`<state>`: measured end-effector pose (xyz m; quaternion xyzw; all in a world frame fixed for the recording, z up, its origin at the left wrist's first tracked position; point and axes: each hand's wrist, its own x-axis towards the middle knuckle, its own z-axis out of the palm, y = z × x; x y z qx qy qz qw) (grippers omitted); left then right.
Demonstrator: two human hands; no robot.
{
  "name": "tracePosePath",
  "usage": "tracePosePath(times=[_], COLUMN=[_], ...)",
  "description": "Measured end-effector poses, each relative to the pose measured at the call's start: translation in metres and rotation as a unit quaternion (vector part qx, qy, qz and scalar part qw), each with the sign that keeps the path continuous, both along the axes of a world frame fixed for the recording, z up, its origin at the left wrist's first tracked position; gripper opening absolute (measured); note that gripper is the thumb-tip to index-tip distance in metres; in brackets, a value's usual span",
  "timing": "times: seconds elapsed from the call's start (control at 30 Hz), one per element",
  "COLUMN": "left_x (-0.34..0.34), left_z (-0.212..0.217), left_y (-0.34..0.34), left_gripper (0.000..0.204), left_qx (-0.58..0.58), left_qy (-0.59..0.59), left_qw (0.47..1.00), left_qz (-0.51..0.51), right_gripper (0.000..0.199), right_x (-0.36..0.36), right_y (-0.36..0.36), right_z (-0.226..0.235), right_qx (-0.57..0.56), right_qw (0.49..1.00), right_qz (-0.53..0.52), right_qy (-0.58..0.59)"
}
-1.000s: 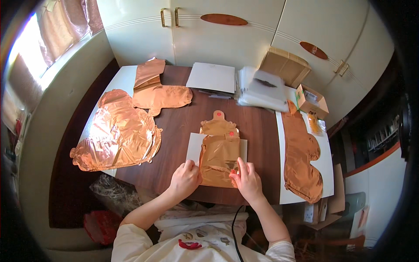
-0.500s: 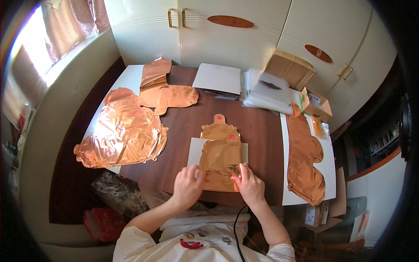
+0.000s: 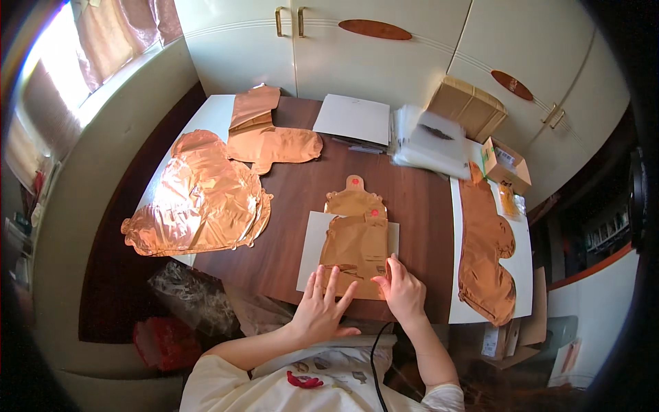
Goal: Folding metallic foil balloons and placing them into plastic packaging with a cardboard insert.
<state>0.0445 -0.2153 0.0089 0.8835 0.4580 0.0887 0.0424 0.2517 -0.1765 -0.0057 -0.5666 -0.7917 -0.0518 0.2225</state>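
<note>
Table (image 3: 419, 199) stands before the cabinet (image 3: 384, 62), window (image 3: 58, 58) off to the left. Near edge, middle: card (image 3: 310, 250) with front foil (image 3: 357, 240) on it, far end sticking out past the card. Left hand (image 3: 316, 309) at foil's near-left corner, right hand (image 3: 403, 292) at its near-right. Left side: foil pile (image 3: 199, 199) on left board (image 3: 214, 110), rear foil (image 3: 281, 145) behind and right of it. Back, left to right: stack (image 3: 353, 120), bags (image 3: 436, 152), carton (image 3: 467, 106) behind bags. Right side: right board (image 3: 523, 275) carrying right foil (image 3: 486, 254); packet (image 3: 508, 202) beside foil's far part, small box (image 3: 519, 176) behind packet.
</note>
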Motion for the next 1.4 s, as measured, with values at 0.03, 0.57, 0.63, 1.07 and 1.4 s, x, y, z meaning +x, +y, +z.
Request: tracePosePath(times=[0.03, 0.57, 0.63, 1.07, 1.4], left_x=[0.0, -0.001, -0.006, 0.003, 0.001], left_z=[-0.001, -0.001, 0.003, 0.005, 0.001], left_y=[-0.001, -0.005, -0.005, 0.008, 0.02], left_gripper=[0.094, 0.092, 0.095, 0.093, 0.097], left_qx=[0.0, 0.042, 0.072, 0.064, 0.039], left_qy=[0.0, 0.014, 0.037, -0.04, 0.001], left_qw=[1.0, 0.997, 0.994, 0.997, 0.999], left_qz=[0.0, 0.065, 0.078, 0.032, 0.013], right_gripper=[0.061, 0.075, 0.067, 0.051, 0.051], right_x=[0.002, 0.012, 0.011, 0.002, 0.004], right_y=[0.0, -0.003, -0.002, 0.001, 0.007], right_z=[0.002, 0.016, 0.011, 0.011, 0.026], right_qx=[-0.02, -0.091, -0.074, -0.081, -0.057], right_qw=[1.0, 0.995, 0.997, 0.995, 0.997], right_qz=[0.007, 0.036, 0.017, -0.017, 0.036], right_qy=[0.018, 0.027, 0.025, 0.055, -0.027])
